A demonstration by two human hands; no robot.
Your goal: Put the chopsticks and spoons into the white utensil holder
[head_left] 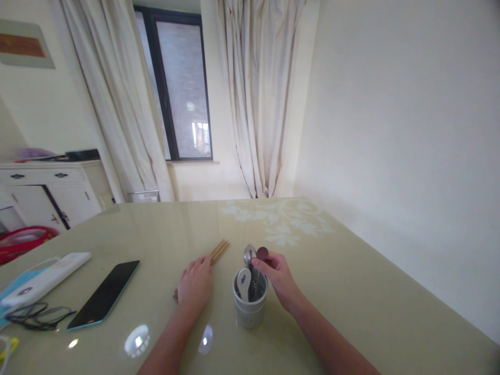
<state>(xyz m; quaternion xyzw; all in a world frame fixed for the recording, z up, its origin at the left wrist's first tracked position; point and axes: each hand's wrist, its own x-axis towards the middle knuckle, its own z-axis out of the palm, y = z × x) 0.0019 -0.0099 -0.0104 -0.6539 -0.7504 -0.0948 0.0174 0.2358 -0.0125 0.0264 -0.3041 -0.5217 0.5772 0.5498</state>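
A bundle of wooden chopsticks (220, 251) lies on the table under my left hand (196, 281), whose fingers are wrapped over it; the tips stick out beyond. Right of it stands a grey cup (250, 312) holding a white ceramic spoon (244, 281) with a blue mark and a metal spoon (250, 254), bowl up. My right hand (278, 276) is at the cup's rim, pinching a thin utensil with a dark brown round end (262, 253). Its lower part goes down into the cup, and its kind cannot be made out.
On the left of the glossy table (164, 229) lie a black-screened phone (105, 294), folded glasses (37, 316), a white device (47, 278) and a blue item (19, 286). A wall (410, 156) runs along the right. A white cabinet (74, 190) and a red basket (29, 245) are beyond.
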